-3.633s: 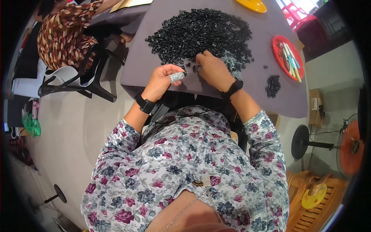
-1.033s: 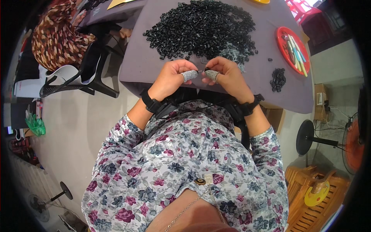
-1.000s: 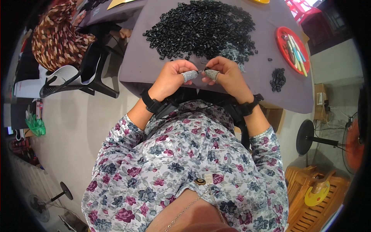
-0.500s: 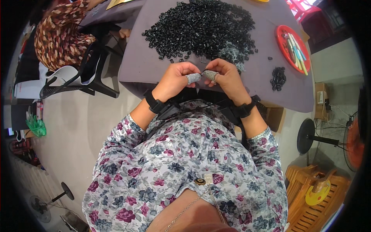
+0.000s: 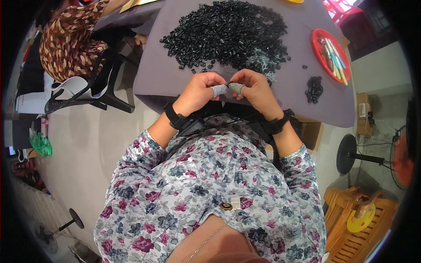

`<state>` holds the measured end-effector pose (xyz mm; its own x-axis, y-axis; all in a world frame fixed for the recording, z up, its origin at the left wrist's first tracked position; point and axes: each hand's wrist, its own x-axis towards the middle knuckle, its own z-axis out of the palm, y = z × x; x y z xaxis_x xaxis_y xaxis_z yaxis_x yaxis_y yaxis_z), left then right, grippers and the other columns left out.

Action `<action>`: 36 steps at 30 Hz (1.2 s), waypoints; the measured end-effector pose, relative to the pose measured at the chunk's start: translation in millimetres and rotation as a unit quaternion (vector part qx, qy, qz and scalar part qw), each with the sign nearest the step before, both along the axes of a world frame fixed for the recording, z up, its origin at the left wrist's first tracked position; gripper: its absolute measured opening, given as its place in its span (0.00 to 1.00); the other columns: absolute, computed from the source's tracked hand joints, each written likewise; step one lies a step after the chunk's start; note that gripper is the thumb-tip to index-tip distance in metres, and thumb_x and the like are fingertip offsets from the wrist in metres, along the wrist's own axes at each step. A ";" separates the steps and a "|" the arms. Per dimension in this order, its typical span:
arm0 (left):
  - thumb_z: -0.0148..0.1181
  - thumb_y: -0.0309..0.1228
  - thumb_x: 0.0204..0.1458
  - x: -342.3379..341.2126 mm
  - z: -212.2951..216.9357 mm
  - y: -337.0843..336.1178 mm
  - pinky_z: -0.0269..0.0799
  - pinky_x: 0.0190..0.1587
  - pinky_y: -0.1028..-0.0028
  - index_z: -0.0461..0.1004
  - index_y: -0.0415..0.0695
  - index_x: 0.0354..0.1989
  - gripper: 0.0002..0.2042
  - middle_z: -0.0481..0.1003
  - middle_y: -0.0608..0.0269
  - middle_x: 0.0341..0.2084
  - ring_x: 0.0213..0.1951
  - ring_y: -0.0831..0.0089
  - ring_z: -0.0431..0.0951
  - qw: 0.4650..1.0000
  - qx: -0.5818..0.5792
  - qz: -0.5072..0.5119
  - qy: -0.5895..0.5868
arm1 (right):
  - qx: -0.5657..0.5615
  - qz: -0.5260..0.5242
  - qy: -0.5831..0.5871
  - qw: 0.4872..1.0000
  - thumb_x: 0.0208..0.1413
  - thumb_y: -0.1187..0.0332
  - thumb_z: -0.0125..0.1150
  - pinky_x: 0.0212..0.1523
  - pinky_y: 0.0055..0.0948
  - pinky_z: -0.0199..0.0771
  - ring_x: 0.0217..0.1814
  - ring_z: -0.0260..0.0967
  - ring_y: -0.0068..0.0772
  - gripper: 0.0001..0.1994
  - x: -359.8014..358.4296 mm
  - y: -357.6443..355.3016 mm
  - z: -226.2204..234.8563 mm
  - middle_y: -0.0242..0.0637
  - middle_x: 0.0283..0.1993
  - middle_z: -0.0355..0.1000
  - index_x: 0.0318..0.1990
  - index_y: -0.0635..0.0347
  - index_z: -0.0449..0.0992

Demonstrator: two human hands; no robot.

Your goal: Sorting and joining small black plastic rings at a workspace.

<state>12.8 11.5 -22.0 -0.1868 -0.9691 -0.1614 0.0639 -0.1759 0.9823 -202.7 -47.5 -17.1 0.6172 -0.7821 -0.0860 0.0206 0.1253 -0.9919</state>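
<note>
My left hand [image 5: 203, 90] and my right hand [image 5: 254, 90] meet at the near edge of the cloth-covered table [image 5: 158, 65]. Both pinch at one small black plastic piece, mostly hidden by the fingertips. Grey fabric covers wrap both thumbs. Just beyond my hands spreads a large heap of small black plastic pieces [image 5: 223, 35]. Thin pale grey scraps [image 5: 263, 61] lie on its near right side. A smaller pile of black pieces [image 5: 314, 89] sits to the right of my right hand.
A red round tray [image 5: 316, 46] with several slim-handled tools [image 5: 335, 59] stands at the table's right. At the left, a person in a patterned top [image 5: 72, 39] sits on a black chair [image 5: 118, 98]. Orange plastic chairs [image 5: 346, 236] and a fan [image 5: 401, 162] stand at the right.
My hands have drawn slightly closer together at the fingertips, still pinching the small black piece. The whole view has shifted a little; the heap and tray look the same.
</note>
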 end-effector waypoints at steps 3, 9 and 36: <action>0.57 0.18 0.60 -0.5 3.1 -2.1 0.76 0.36 0.81 0.79 0.38 0.44 0.08 0.81 0.67 0.34 0.31 0.83 0.77 1.000 0.003 0.001 -0.008 | -0.019 -0.025 0.007 0.999 0.60 0.77 0.62 0.35 0.19 0.76 0.37 0.75 0.17 0.06 1.9 1.8 4.2 0.30 0.38 0.79 0.44 0.64 0.78; 0.58 0.21 0.61 -1.3 11.8 -3.1 0.75 0.35 0.81 0.80 0.39 0.46 0.08 0.82 0.66 0.35 0.30 0.83 0.78 0.999 0.029 0.007 0.013 | -0.040 -0.016 0.003 0.999 0.58 0.79 0.61 0.35 0.20 0.76 0.35 0.75 0.18 0.06 0.6 -1.7 10.8 0.31 0.36 0.79 0.42 0.66 0.79; 0.60 0.28 0.62 3.9 6.3 -4.5 0.70 0.33 0.83 0.82 0.42 0.45 0.08 0.81 0.70 0.34 0.31 0.84 0.77 0.997 0.039 0.031 0.054 | -0.294 -0.070 0.113 0.947 0.45 0.83 0.62 0.38 0.28 0.75 0.36 0.72 0.29 0.19 18.8 15.3 15.9 0.36 0.38 0.70 0.48 0.63 0.76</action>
<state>16.7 6.9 -15.8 -0.1466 -0.9645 -0.2195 0.1826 -0.2445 0.9523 -183.9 -32.3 -1.2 0.5218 -0.8088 0.2712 -0.2254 -0.4373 -0.8706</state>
